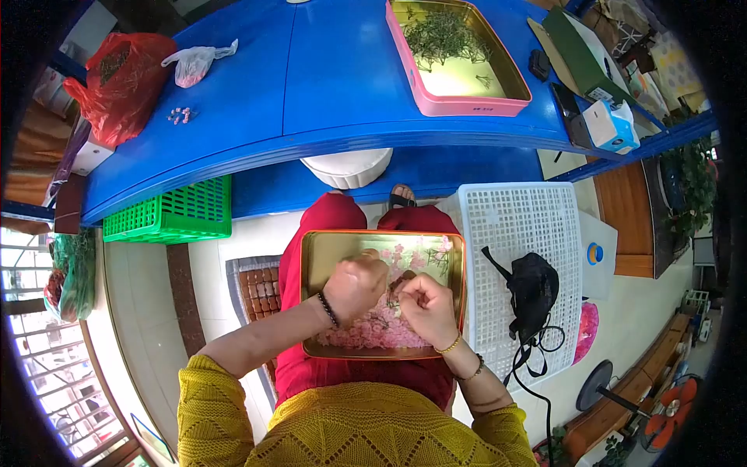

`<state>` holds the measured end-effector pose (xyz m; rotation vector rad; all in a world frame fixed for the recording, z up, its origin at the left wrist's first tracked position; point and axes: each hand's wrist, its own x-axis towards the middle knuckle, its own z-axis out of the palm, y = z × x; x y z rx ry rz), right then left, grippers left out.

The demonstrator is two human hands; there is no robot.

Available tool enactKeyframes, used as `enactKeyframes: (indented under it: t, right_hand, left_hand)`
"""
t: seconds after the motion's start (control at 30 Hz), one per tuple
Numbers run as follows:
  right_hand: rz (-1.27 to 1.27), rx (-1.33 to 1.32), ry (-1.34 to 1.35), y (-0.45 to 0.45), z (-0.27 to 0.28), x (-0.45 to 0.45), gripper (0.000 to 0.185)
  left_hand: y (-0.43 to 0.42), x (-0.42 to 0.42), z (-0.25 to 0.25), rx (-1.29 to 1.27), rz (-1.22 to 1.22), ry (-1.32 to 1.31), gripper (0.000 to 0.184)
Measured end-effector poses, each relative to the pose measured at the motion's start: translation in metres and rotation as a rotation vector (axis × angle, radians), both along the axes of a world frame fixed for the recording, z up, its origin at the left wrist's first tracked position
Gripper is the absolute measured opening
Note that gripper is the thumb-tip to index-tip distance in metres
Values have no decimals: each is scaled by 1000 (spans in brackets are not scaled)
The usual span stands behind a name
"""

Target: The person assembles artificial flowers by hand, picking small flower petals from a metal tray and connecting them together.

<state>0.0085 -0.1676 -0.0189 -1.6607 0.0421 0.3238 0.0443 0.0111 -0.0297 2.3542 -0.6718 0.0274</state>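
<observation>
A rectangular tin tray with a gold inside rests on my lap. Small pink blossoms are heaped along its near side, and a few looser ones lie at the far right beside thin green stems. Over the tray's middle, my left hand is closed, its fingers curled down; whatever it holds is hidden. My right hand is close beside it, thumb and fingers pinched together. A small dark brownish bit shows between the two hands, too small to name.
On the blue table ahead stand a pink tin of green stems, a red plastic bag and a small white bag. A white crate with a black bag stands at my right; a green crate is at left.
</observation>
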Motion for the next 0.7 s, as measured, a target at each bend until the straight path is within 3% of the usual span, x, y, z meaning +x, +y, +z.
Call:
enactKeyframes:
  t: [0.03,0.13,0.23,0.33,0.53,0.7]
  right_hand:
    - [-4,-4,-26,0,2,2,9]
    - [-21,10,-105,2,2,4,9]
    - [-5,12,-164,5,4,8,10]
    - [-15,28,-168,8,3,6,9]
    - [-4,6,-173,4,1,5,9]
    - [-20,39,-164,6,-7,3,10]
  left_hand:
    - [0,1,-3,-134,44,0,9]
    - [-2,-7,7,-513,298,623,9]
    - [3,-7,21,-746,306,1106,17]
    - [1,-10,18,-877,325,1251,8]
    - [-2,-14,23,-884,351,1320,9]
    - [-2,-19,25,-722,226,1085,5]
